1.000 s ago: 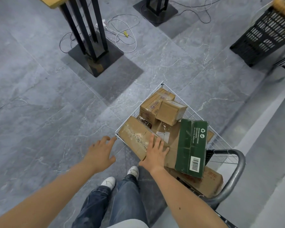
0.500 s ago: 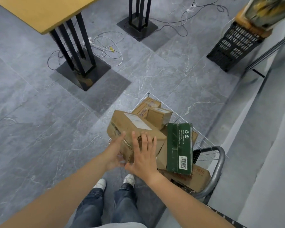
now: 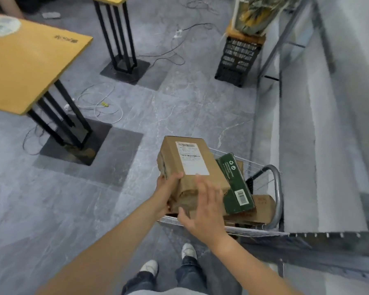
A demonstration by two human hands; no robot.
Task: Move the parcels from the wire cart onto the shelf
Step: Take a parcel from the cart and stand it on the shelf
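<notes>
Cardboard parcel [image 3: 192, 158] held just above the wire cart [image 3: 256, 167].
Left hand [image 3: 167, 191] grips its near left corner, thumb on top; right hand [image 3: 205, 207] lies flat, fingers [image 3: 202, 185] spread on the near end, contact blurred. Green box [image 3: 232, 179] beneath is partly hidden; shelf [image 3: 296, 167] stands close right, open floor [image 3: 94, 209] left.

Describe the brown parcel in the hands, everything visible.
The brown parcel is an oblong cardboard box with a white barcoded label on its top face and a crumpled, taped near end. It is held above the wire cart. The left hand grips its near left corner, thumb on top; the right hand lies straight-fingered against its near end.
</notes>
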